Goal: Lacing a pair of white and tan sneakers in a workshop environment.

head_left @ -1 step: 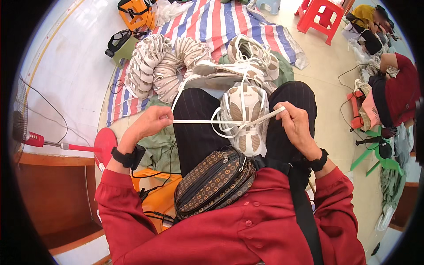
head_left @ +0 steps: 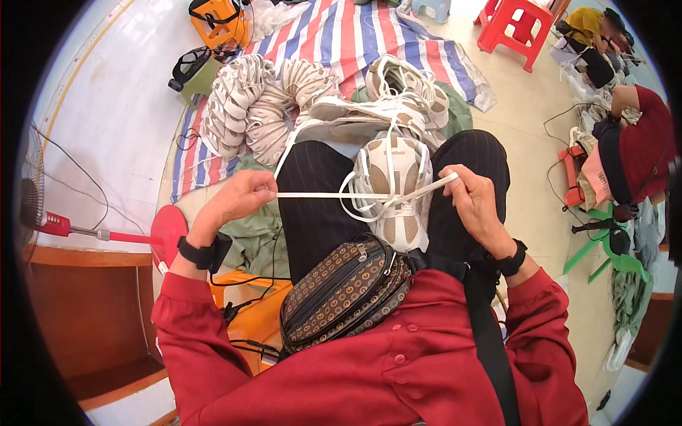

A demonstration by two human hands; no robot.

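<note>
A white and tan shoe upper (head_left: pixel 406 226) lies between my knees with its narrower end toward me. A flat white shoelace (head_left: pixel 320 194) passes across it and is drawn straight out to both sides. My left hand (head_left: pixel 245 195) pinches one length of the lace, left of the upper. On the other side my right hand (head_left: pixel 472 202) is closed on the other length, which slants up from the crossing. Loose lace loops (head_left: pixel 349 199) hang at the upper's left side. Just beyond, more laced shoe uppers (head_left: pixel 405 89) are piled up.
Nested rows of shoe uppers (head_left: pixel 238 106) rest on a striped sheet (head_left: pixel 298 35). A patterned waist bag (head_left: pixel 346 295) sits on my lap. An orange stool (head_left: pixel 259 312) and a fan (head_left: pixel 32 199) are at left, a red stool (head_left: pixel 515 32) far right. Other people sit along the right.
</note>
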